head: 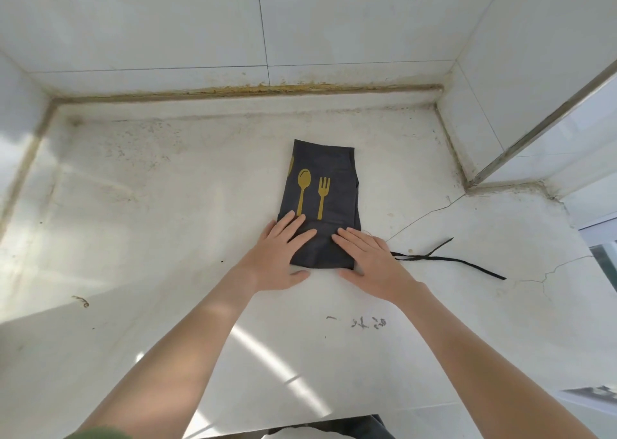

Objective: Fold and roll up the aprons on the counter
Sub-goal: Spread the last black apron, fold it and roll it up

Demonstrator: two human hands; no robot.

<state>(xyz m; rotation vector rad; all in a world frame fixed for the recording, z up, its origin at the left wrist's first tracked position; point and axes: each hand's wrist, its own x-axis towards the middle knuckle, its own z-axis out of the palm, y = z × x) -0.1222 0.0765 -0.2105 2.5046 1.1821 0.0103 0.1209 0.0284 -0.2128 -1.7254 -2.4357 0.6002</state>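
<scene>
Both hands, left (278, 253) and right (369, 260), press the folded apron (320, 185) on the counter (167, 205).

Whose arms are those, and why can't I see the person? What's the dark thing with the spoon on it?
The camera sits on the person's head and looks down, so you only see their two bare arms reaching out. There is no machine here. On the white counter lies a dark apron, folded into a narrow strip, with a yellow spoon and fork printed on it. The left hand and the right hand lie flat on its near end, pressing it down. Neither hand grabs anything. The apron's black strings trail off to the right.
</scene>
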